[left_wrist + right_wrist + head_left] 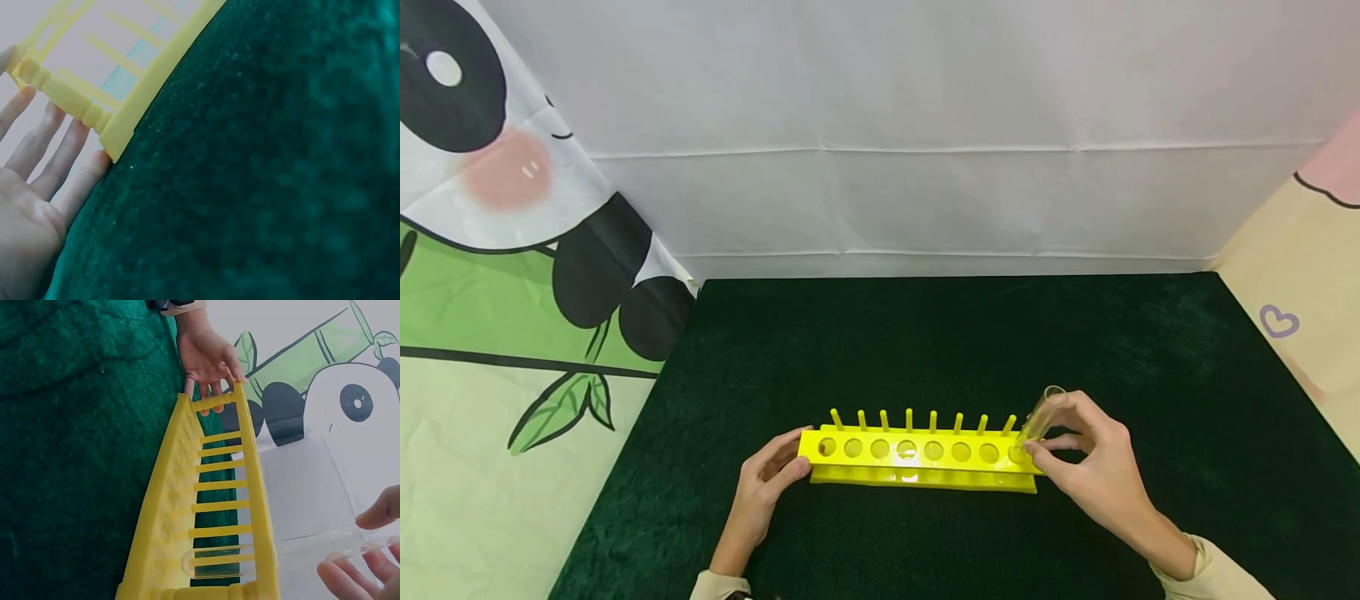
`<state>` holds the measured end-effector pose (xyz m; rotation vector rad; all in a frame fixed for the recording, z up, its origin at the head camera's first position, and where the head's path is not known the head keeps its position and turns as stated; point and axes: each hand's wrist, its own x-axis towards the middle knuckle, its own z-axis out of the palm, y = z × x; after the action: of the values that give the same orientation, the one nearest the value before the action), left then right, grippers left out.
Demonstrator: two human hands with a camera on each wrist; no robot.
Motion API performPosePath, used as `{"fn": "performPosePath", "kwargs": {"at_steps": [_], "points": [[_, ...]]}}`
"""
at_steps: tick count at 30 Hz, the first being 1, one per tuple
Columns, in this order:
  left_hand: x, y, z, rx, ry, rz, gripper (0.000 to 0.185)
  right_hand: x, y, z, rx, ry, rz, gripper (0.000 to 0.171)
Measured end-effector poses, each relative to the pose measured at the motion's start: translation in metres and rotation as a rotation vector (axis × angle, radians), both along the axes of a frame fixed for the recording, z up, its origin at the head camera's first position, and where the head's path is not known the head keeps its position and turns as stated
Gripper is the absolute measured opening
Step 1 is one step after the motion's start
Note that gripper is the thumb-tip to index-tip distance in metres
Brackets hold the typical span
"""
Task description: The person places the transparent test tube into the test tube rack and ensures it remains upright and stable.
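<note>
A yellow test tube rack (868, 467) stands lengthwise across the dark green cloth, with a row of round holes on top and a row of pegs behind. My left hand (756, 492) holds its left end, thumb in front; the left wrist view shows fingers (72, 150) along the end post (65, 100). At the right end my right hand (1101, 471) pinches a clear glass test tube (1041, 417) near its top. The tube tilts toward the right in the head view. In the right wrist view its rounded bottom (215, 564) is through the top board, between the rack's two levels.
The green cloth (955, 342) covers the table out to its back and side edges. Behind it hangs a white sheet (925, 200). A panda-printed cloth (572, 275) is on the left, and a cream one with a heart (1279, 322) on the right.
</note>
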<state>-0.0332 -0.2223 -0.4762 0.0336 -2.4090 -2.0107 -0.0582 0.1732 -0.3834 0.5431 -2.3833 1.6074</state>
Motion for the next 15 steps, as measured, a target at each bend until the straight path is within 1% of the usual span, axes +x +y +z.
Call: {"fn": "performPosePath", "kwargs": {"at_steps": [7,15], "points": [[-0.0001,0.0004,-0.0007,-0.006,-0.008,0.004,0.036,0.0004,-0.0004,-0.0055,0.004,-0.017,-0.006,0.047],[-0.0007,0.0004,-0.0014,-0.006,0.005,0.005,0.034,0.0005,-0.0022,-0.0098,0.005,-0.019,-0.002,0.047]]}}
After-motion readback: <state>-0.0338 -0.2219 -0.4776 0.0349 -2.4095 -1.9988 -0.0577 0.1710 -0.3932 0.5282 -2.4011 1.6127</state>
